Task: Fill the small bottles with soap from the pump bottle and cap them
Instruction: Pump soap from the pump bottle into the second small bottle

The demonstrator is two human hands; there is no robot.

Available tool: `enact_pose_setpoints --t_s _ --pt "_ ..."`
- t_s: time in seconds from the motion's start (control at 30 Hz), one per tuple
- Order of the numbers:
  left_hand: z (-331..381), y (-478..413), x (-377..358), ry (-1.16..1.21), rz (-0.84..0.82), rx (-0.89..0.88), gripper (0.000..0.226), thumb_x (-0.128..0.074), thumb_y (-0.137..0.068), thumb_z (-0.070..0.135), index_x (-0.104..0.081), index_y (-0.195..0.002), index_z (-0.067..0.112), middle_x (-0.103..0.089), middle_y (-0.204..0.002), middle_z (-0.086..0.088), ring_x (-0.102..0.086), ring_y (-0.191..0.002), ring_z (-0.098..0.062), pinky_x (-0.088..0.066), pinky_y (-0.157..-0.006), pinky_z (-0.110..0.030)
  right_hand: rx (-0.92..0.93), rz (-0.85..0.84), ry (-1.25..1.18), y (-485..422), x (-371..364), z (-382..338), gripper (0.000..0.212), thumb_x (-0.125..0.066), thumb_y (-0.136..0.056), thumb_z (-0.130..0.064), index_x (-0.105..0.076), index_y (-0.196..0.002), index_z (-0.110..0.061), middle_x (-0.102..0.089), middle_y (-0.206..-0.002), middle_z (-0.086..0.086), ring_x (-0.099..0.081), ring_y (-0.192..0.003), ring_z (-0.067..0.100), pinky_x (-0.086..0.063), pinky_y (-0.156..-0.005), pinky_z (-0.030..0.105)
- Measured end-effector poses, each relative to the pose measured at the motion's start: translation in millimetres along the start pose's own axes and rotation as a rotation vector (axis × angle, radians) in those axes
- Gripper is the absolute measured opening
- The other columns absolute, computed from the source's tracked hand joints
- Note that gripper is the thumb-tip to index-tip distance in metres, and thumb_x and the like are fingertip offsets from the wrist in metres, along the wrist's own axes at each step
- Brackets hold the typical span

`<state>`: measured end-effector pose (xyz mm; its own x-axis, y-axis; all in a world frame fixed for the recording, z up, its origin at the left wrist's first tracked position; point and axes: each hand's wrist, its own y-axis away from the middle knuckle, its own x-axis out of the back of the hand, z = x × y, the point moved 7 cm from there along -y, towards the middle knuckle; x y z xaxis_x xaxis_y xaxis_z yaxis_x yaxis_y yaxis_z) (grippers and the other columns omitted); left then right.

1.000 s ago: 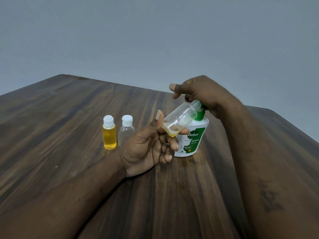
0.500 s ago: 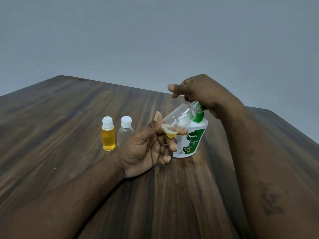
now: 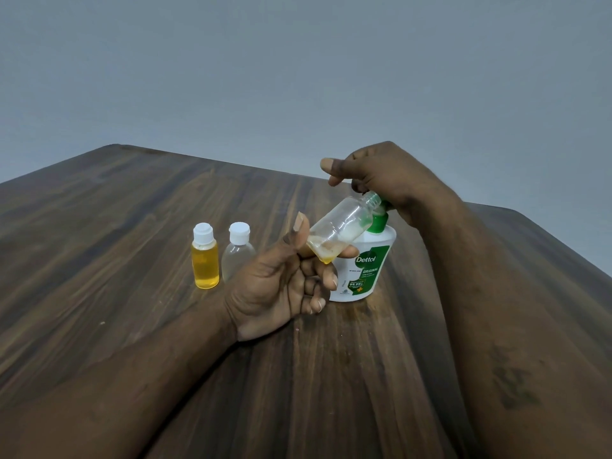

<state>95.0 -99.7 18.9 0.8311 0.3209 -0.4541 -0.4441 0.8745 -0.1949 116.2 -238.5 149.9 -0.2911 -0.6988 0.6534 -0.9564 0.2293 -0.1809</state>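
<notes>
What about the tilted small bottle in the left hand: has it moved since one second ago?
No. The tilted bottle has not shifted either way; its mouth stays against the top of the pump bottle.

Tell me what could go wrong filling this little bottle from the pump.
1. The small bottle is tilted, its narrow mouth up at the head of the pump bottle; a slight miss could put soap on the table.
2. The left hand pinches it only near the base, so a push from the right hand on the pump might knock it loose.
</notes>
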Motion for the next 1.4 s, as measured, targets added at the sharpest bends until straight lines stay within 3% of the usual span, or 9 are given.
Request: enact_pose_setpoints --t_s 0.13,0.3,0.43,0.7,0.87,0.97,1.07,1.27,1.4 --pt "-2 0 1 -0.008 0.013 0.011 0.080 -0.064 -0.080 0.076 -0.074 -0.121 0.007 -0.067 -0.076 -0.002 -0.058 -0.063 -0.010 -0.050 -0.058 -0.022 -0.114 -0.140 -0.111 -2 -16 18 0.029 -0.082 -0.083 -0.043 -0.083 -0.084 -0.015 -0.065 -0.062 -0.009 -0.059 -0.057 0.002 -0.046 -0.069 0.031" --pt "-1 0 3 -0.008 0.010 0.002 0.079 -0.061 -0.083 0.075 -0.072 -0.124 0.008 -0.067 -0.077 -0.002 -0.058 -0.061 -0.010 -0.050 -0.058 -0.022 -0.063 -0.067 -0.068 -5 -5 11 0.031 -0.080 -0.086 -0.046 -0.080 -0.087 -0.015 -0.054 -0.046 -0.018 -0.050 -0.048 -0.001 -0.040 -0.064 0.028" --pt "-2 -1 0 -0.011 0.004 0.004 0.081 -0.064 -0.079 0.076 -0.072 -0.125 0.010 -0.067 -0.077 -0.002 -0.057 -0.063 -0.010 -0.050 -0.058 -0.022 0.024 0.027 -0.038 -6 4 3 0.040 -0.081 -0.084 -0.051 -0.080 -0.087 -0.012 -0.054 -0.059 -0.010 -0.046 -0.059 0.009 -0.036 -0.058 0.026" --pt "0 0 3 -0.017 0.019 0.002 0.080 -0.062 -0.081 0.075 -0.073 -0.121 0.007 -0.067 -0.076 -0.003 -0.058 -0.062 -0.011 -0.049 -0.057 -0.022 -0.096 -0.123 -0.118 -11 -16 24 0.028 -0.086 -0.079 -0.045 -0.084 -0.081 -0.018 -0.058 -0.069 -0.004 -0.055 -0.062 0.012 -0.045 -0.071 0.035" --pt "-1 -1 1 -0.015 0.006 -0.004 0.080 -0.063 -0.081 0.075 -0.071 -0.125 0.009 -0.067 -0.077 -0.003 -0.057 -0.061 -0.011 -0.050 -0.057 -0.022 -0.006 0.007 -0.085 -9 1 9 0.034 -0.080 -0.086 -0.047 -0.079 -0.086 -0.013 -0.054 -0.046 -0.018 -0.052 -0.052 -0.001 -0.037 -0.062 0.027" --pt "-2 -1 0 -0.006 0.005 -0.003 0.080 -0.064 -0.080 0.075 -0.072 -0.125 0.009 -0.067 -0.076 -0.004 -0.058 -0.060 -0.012 -0.050 -0.056 -0.023 0.049 0.058 -0.063 -9 7 3 0.041 -0.081 -0.086 -0.046 -0.078 -0.092 -0.006 -0.054 -0.048 -0.020 -0.051 -0.056 -0.001 -0.037 -0.061 0.025" --pt "-1 -2 2 -0.010 0.013 -0.007 0.081 -0.064 -0.080 0.075 -0.072 -0.124 0.008 -0.067 -0.076 -0.004 -0.057 -0.060 -0.012 -0.050 -0.057 -0.023 -0.017 0.005 -0.083 -11 -2 12 0.036 -0.084 -0.083 -0.040 -0.078 -0.091 -0.005 -0.053 -0.052 -0.014 -0.046 -0.046 0.001 -0.038 -0.059 0.026" --pt "-1 0 5 -0.024 0.058 0.012 0.084 -0.062 -0.081 0.077 -0.072 -0.123 0.005 -0.067 -0.075 -0.004 -0.057 -0.059 -0.013 -0.051 -0.056 -0.023 -0.084 -0.087 -0.124 -10 -13 20 0.033 -0.086 -0.081 -0.040 -0.081 -0.089 -0.008 -0.055 -0.062 -0.006 -0.049 -0.061 0.014 -0.043 -0.067 0.033" --pt "-4 -1 6 -0.002 0.112 0.035 0.097 -0.048 -0.089 0.066 -0.043 -0.140 -0.016 -0.067 -0.074 -0.003 -0.063 -0.061 -0.012 -0.052 -0.056 -0.025 -0.012 0.052 -0.073 -9 4 8 0.039 -0.084 -0.083 -0.042 -0.077 -0.092 -0.004 -0.055 -0.056 -0.014 -0.049 -0.057 0.005 -0.039 -0.061 0.026"
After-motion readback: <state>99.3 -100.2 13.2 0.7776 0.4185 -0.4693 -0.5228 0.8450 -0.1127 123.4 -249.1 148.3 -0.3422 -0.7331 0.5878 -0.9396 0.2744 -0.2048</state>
